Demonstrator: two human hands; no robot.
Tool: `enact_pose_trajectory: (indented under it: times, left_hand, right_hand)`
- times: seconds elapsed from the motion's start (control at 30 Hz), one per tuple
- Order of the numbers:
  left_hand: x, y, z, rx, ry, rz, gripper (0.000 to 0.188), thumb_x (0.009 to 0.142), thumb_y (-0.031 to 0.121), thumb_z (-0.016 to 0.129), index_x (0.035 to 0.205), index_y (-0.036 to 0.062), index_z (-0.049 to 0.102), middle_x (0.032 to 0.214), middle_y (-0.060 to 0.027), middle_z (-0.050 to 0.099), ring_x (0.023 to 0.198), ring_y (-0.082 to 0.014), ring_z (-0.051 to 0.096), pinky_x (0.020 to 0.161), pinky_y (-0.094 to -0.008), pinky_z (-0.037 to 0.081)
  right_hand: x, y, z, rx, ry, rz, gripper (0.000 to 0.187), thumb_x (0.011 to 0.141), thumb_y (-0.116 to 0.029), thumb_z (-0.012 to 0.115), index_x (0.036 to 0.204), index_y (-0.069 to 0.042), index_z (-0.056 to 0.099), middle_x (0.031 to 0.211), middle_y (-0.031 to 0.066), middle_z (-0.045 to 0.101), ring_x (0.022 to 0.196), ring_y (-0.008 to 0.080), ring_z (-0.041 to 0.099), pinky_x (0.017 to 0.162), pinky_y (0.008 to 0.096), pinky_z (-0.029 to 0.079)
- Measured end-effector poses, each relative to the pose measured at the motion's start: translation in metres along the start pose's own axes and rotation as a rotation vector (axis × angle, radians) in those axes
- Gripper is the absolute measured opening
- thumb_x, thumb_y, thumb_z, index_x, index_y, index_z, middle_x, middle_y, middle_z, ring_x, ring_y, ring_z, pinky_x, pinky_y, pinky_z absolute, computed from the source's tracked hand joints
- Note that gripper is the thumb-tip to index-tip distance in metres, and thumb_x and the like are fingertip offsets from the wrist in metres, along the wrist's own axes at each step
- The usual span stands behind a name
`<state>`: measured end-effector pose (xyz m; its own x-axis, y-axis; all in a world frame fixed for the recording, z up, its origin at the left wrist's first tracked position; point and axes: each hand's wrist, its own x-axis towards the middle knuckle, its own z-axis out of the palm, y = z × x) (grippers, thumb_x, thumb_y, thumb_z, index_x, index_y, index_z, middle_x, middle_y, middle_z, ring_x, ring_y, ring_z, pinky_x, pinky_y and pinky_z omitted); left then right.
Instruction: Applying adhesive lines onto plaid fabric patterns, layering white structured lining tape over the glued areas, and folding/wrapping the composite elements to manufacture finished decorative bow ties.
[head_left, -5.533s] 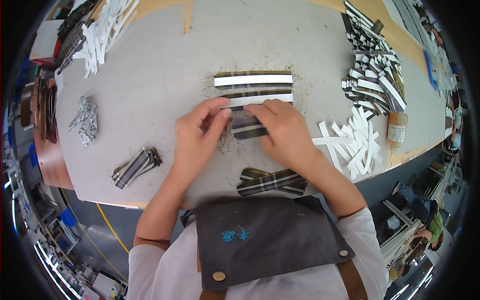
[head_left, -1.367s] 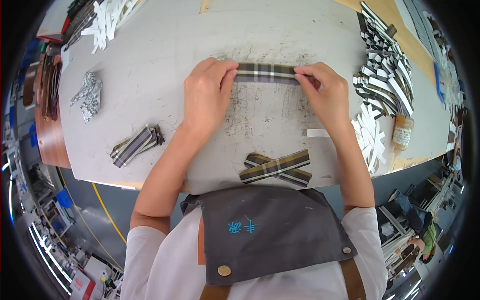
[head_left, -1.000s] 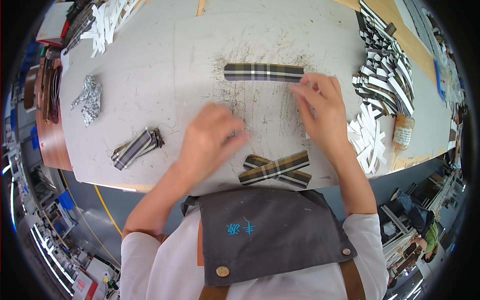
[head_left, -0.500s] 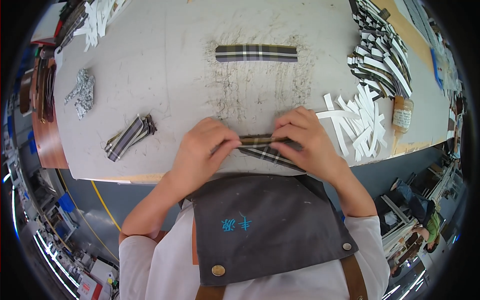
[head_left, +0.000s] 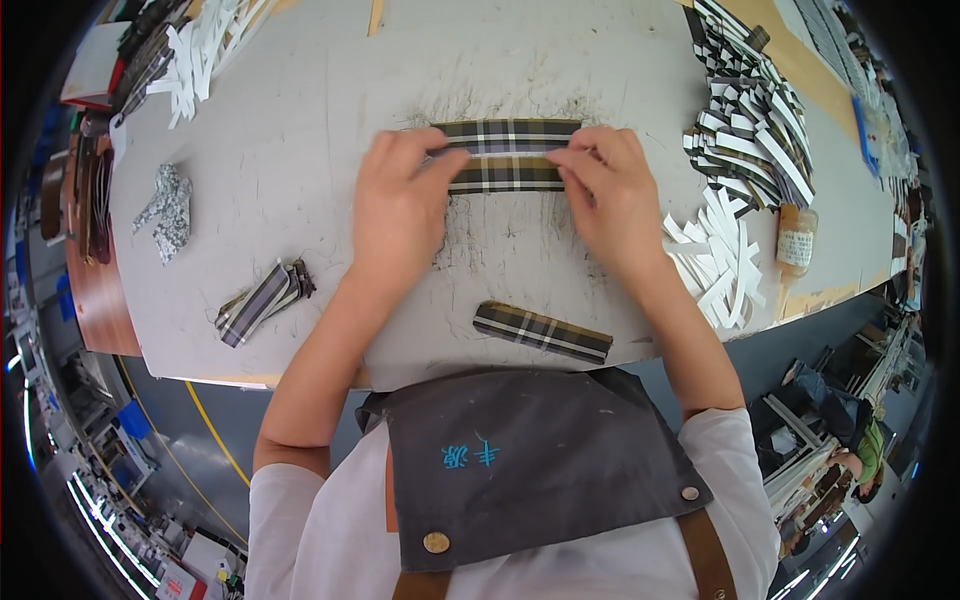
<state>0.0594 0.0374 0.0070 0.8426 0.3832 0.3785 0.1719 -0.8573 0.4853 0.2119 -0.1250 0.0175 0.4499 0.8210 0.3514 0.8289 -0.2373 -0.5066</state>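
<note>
My left hand [head_left: 402, 205] and my right hand [head_left: 615, 195] pinch the upper edge of a plaid fabric strip [head_left: 507, 177], one near each end. The strip is dark with olive and white stripes and lies level on the board. Directly above it, a second plaid strip [head_left: 512, 134] lies parallel, its lower edge close to or touching my fingers. Whether the two strips overlap I cannot tell. Nearer to me, a loose plaid strip [head_left: 543, 332] rests at a slant by the table's front edge. A small stack of plaid strips [head_left: 258, 303] sits left of my left forearm.
A pile of plaid and white strips [head_left: 755, 130] covers the far right. White strips [head_left: 715, 260] and a brown labelled bottle [head_left: 796, 240] are beside it. Speckled cloth [head_left: 166, 212] lies at left, more white strips [head_left: 190, 70] at far left. Another person [head_left: 870, 450] is at the right.
Both hands have moved away from my body, carrying a strip from near the front edge to just below the far strip. The slanted strip now lies uncovered.
</note>
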Motion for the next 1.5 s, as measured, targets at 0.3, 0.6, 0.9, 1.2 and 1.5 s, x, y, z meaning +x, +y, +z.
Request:
enact_pose_trajectory:
  times: [0.3,0.6,0.9,1.2,1.5]
  left_hand:
    - [-0.034,0.017,-0.027,0.009,-0.106,0.059,0.027,0.066,0.0,0.071,0.093,0.0021,0.068,0.096,-0.0058,0.064,0.093,-0.0269,0.056,0.081,-0.0362,0.044]
    - [-0.062,0.046,-0.026,-0.332,-0.351,-0.007,0.022,0.065,0.008,0.08,0.078,0.0033,0.063,0.078,-0.0057,0.057,0.077,-0.0263,0.051,0.068,-0.0372,0.043]
    - [-0.066,0.042,-0.056,-0.238,-0.365,-0.003,0.012,0.071,0.004,0.075,0.08,0.0024,0.068,0.072,-0.0059,0.057,0.073,-0.0246,0.052,0.066,-0.0346,0.044]
    - [-0.04,0.03,-0.03,-0.38,-0.078,-0.433,0.01,0.082,0.0,0.069,0.091,0.0027,0.07,0.077,-0.0085,0.063,0.065,-0.0171,0.056,0.058,-0.0282,0.043]
    - [-0.032,0.014,-0.01,0.057,0.012,0.096,0.024,0.065,-0.001,0.072,0.088,0.0055,0.071,0.09,-0.0036,0.062,0.086,-0.0238,0.054,0.069,-0.0349,0.043]
  right_hand:
    - [-0.033,0.015,-0.025,-0.183,-0.063,-0.105,0.031,0.073,0.009,0.064,0.101,-0.003,0.068,0.108,0.0056,0.063,0.096,0.0292,0.057,0.079,0.0364,0.049]
    - [-0.053,-0.01,-0.055,0.023,-0.182,0.03,0.028,0.069,0.002,0.073,0.096,-0.004,0.067,0.102,0.0087,0.062,0.097,0.0298,0.056,0.082,0.0391,0.047]
    - [-0.068,-0.053,-0.02,0.323,-0.435,-0.062,0.039,0.063,-0.004,0.078,0.1,-0.007,0.067,0.101,0.0055,0.056,0.098,0.0269,0.051,0.084,0.0379,0.044]
    - [-0.032,-0.028,-0.024,0.488,-0.339,0.504,0.02,0.078,0.001,0.071,0.097,-0.003,0.065,0.093,0.0077,0.063,0.079,0.0188,0.061,0.064,0.0293,0.048]
    - [-0.029,-0.021,-0.008,0.042,-0.049,-0.035,0.018,0.072,0.002,0.069,0.089,-0.004,0.069,0.095,0.0057,0.062,0.088,0.0254,0.057,0.072,0.036,0.05]
